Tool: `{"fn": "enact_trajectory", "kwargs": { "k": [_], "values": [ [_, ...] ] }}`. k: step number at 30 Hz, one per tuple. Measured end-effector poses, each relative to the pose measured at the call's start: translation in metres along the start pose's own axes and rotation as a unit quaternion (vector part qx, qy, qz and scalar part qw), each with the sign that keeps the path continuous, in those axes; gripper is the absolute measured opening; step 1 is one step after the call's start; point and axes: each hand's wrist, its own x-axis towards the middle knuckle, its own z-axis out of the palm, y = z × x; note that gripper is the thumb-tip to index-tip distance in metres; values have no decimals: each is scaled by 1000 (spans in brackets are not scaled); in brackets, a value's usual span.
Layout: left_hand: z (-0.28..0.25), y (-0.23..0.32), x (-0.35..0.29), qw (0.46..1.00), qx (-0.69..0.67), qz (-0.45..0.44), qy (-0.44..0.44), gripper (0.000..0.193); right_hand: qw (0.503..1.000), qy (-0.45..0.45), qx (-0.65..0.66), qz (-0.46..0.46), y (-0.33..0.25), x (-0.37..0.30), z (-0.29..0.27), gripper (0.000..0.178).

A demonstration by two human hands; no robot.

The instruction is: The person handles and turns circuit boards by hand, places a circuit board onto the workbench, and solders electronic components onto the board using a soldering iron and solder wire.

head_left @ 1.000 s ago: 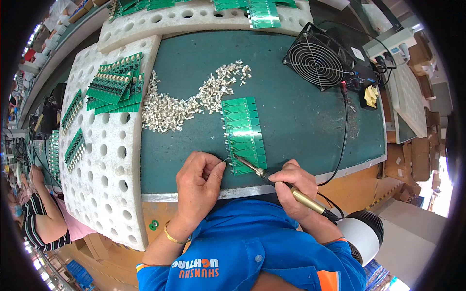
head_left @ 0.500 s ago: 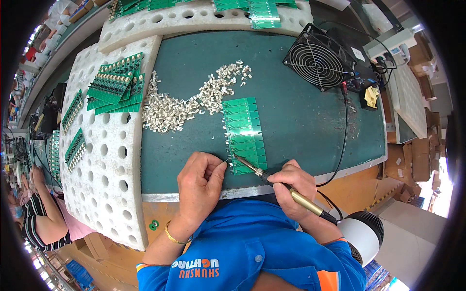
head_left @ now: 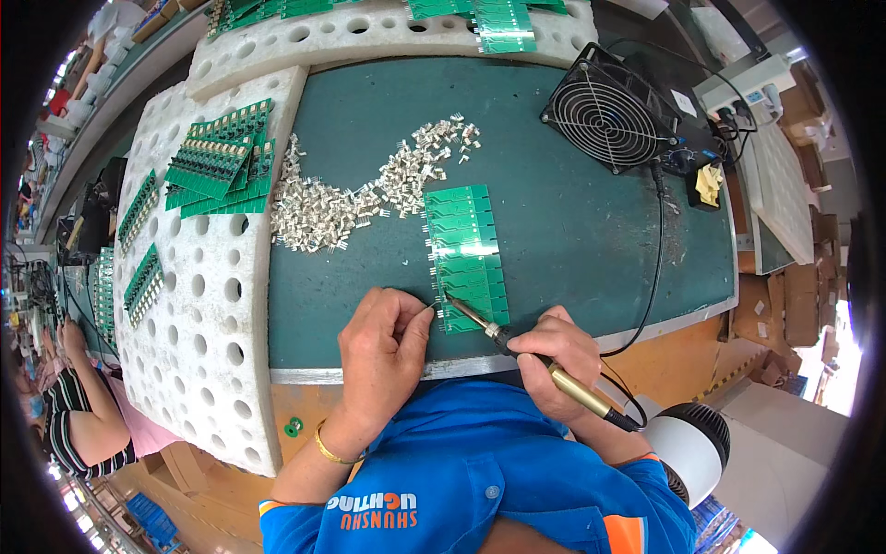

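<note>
Many connectors [head_left: 323,220] beside circuit board [head_left: 467,263], fan [head_left: 604,118] beyond, left fingers [head_left: 417,332] tight on wire [head_left: 434,306], right fingers [head_left: 546,343] round soldering iron [head_left: 580,389]

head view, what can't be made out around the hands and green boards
Head view:
Anything inside the left hand: the hand itself hides it.
Middle of the soldering iron: covered by the right hand.
Whether its tip touches the circuit board: too small.
Far green boards: cut off by the top edge.
</note>
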Motion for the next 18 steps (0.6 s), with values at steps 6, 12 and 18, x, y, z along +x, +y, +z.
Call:
{"fn": "enact_trajectory", "kwargs": {
  "k": [6, 12, 18],
  "values": [
    [0, 2, 1, 1000, 1, -3, 1, 11, 999, -23, -14, -18, 0, -3, -1, 17],
    [1, 2, 1, 1000, 0, -12, 0, 11, 999, -20, -23, -29, 1, -2, 0, 17],
    [0, 0, 0, 1000, 6, 1, -7, 11, 998, -23, -32, -48, 0, -4, 1, 16]
  ]
}}
